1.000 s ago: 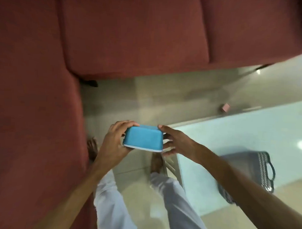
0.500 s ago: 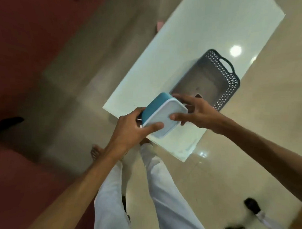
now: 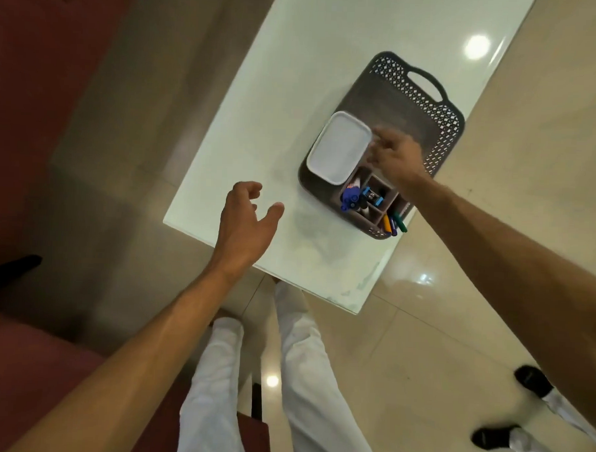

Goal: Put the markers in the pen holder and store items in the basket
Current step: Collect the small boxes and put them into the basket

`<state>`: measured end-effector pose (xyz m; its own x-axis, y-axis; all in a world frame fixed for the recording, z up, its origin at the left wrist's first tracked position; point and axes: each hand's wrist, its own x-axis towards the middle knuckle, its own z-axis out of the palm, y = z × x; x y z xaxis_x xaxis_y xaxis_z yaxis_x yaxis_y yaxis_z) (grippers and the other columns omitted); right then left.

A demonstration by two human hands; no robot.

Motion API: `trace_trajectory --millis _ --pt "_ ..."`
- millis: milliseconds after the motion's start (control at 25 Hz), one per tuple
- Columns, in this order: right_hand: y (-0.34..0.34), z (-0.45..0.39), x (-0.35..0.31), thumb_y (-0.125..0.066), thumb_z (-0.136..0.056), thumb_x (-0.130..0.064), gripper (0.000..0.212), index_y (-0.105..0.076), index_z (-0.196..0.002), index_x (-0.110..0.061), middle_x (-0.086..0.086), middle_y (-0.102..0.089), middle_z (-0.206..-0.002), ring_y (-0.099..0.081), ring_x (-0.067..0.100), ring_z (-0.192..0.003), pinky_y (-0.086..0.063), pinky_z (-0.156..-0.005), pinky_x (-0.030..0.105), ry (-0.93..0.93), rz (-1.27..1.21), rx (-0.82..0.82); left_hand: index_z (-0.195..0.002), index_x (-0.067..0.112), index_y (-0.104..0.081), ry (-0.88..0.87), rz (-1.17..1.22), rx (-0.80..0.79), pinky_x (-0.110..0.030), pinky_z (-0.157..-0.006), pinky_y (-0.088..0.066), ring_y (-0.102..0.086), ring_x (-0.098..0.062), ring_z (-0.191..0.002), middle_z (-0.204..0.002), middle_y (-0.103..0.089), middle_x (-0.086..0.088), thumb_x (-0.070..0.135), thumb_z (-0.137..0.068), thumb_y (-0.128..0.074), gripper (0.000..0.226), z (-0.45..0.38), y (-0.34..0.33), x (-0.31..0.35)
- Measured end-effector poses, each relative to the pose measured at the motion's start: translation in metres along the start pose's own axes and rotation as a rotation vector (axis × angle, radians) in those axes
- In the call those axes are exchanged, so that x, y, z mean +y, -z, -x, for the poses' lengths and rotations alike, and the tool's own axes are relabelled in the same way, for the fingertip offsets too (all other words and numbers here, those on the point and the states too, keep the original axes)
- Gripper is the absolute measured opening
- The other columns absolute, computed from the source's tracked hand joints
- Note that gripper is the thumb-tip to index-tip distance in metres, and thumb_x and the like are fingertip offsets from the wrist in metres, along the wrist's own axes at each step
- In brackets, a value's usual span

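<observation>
Now the basket [image 3: 426,95] sits on the white table [image 3: 295,73], with a white-lidded box [image 3: 340,148] lying in its near-left part. Beside the box, also inside the basket, stands the pen holder [image 3: 375,201], its compartments holding markers [image 3: 393,224] and other small blue items. Over the basket the right hand [image 3: 395,155] hovers, fingers loosely spread beside the box's edge, gripping nothing; it is blurred. Spread open and empty, the left hand [image 3: 246,224] hangs above the table, left of the basket.

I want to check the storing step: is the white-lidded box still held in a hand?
No. The white-lidded box rests inside the basket, with both hands open and off it.
</observation>
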<state>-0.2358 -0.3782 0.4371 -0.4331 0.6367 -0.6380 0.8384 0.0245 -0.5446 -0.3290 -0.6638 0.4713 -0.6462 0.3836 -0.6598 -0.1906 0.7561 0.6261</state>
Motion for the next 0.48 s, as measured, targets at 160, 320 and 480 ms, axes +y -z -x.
trace_trajectory --millis 160,320,480 --pt "-0.026 -0.014 -0.005 -0.045 -0.095 0.003 0.056 -0.064 -0.144 -0.016 0.011 -0.070 -0.135 -0.069 0.029 -0.117 -0.060 -0.096 0.035 0.040 0.342 -0.090 -0.133 0.021 -0.058 0.058 -0.015 0.046 -0.029 -0.100 -0.045 -0.058 -0.018 -0.128 -0.137 -0.061 0.004 0.035 -0.099 -0.071 0.040 0.010 0.011 -0.029" --pt "-0.027 -0.007 -0.012 -0.044 -0.100 -0.006 0.058 -0.048 -0.157 -0.020 0.005 -0.058 -0.141 -0.063 0.031 -0.118 -0.055 -0.093 0.043 0.116 0.572 -0.171 -0.133 0.022 -0.061 -0.009 -0.110 0.049 -0.034 -0.111 -0.044 -0.052 -0.016 -0.135 -0.141 -0.059 0.003 0.037 -0.099 -0.071 0.038 0.018 0.039 -0.049" --pt "-0.048 0.019 -0.028 -0.050 -0.095 -0.013 0.054 -0.048 -0.149 -0.014 0.020 -0.053 -0.141 -0.055 0.039 -0.121 -0.053 -0.096 0.058 0.318 0.750 -0.039 -0.132 0.022 -0.062 0.004 -0.101 0.129 -0.032 -0.107 -0.045 -0.054 -0.015 -0.133 -0.139 -0.060 0.004 0.037 -0.100 -0.069 0.037 0.025 0.077 -0.066"
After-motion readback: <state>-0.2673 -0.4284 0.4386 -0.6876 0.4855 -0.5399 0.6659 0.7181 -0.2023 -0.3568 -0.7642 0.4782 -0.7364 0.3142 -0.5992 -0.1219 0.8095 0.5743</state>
